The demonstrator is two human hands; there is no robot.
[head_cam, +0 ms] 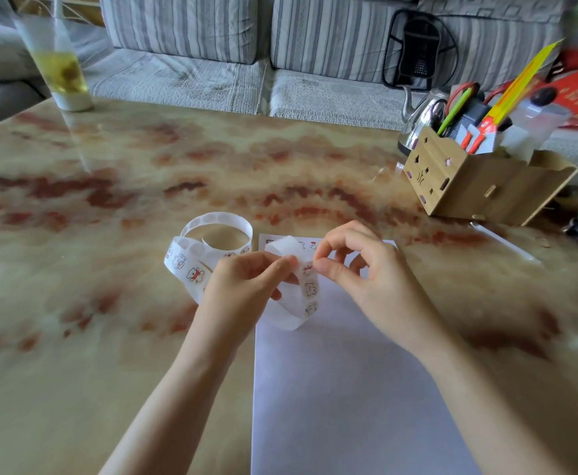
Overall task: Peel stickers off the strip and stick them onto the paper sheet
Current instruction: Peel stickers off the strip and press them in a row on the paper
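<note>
A long white sticker strip point(309, 296) with small cartoon stickers loops across the table, its far end curled into a ring point(217, 225). My left hand point(246, 282) pinches the strip above the white paper sheet point(342, 389). My right hand point(359, 265) has thumb and forefinger closed on a sticker point(308, 268) at the strip's top bend. A few stickers point(311, 244) sit along the sheet's far edge, partly hidden by the strip and my hands.
The marbled tabletop point(116, 303) extends all around. A wooden organizer point(479, 180) with pens and scissors stands at the right, a metal kettle point(421, 114) behind it. A tall glass of yellow drink point(62, 70) stands far left. A striped sofa point(280, 46) runs behind.
</note>
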